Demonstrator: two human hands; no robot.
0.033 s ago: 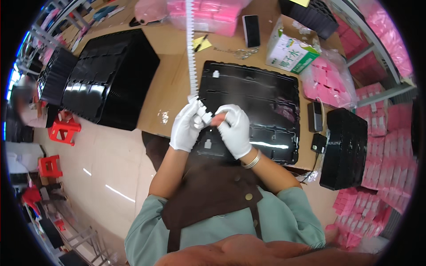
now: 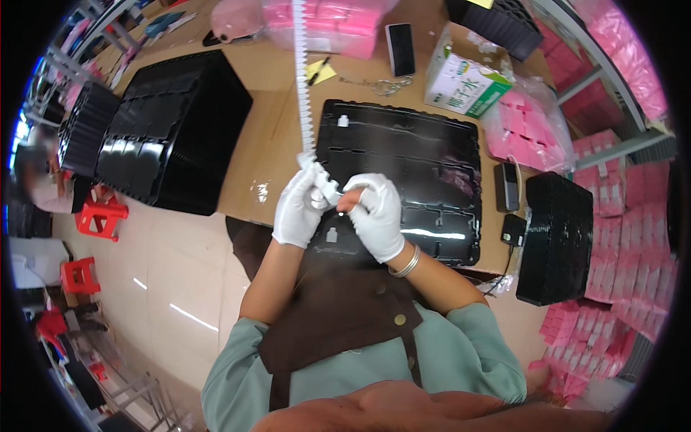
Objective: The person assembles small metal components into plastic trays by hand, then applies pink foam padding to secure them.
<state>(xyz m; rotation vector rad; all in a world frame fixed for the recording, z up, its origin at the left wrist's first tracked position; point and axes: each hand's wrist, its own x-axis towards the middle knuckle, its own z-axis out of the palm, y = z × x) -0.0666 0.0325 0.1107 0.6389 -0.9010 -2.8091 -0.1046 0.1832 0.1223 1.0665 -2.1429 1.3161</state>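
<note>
My left hand [image 2: 296,209], in a white glove, is closed around the lower end of a long white strip with a toothed edge [image 2: 302,93]. From there the strip runs away over the cardboard-covered table to the top of the view. Close beside it, my right hand [image 2: 376,216] wears a white glove with bare skin showing at the fingertips. Its fingers are pinched together at the strip's free end; what is between them is hidden. Under both hands lies a black plastic tray [image 2: 403,155]. Two small white tab-shaped pieces rest on it, one far [image 2: 343,121] and one near [image 2: 332,235].
Large black trays [image 2: 176,129] are stacked on the left, and another black tray [image 2: 554,237] stands at the right edge. Toward the back are a phone [image 2: 401,50], a carton [image 2: 464,75], a yellow note with a pen [image 2: 319,70] and bagged pink pieces [image 2: 525,126].
The whole scene sits slightly farther left in the view. Both hands stay together at the strip's end, with the right fingertips a little lower.
</note>
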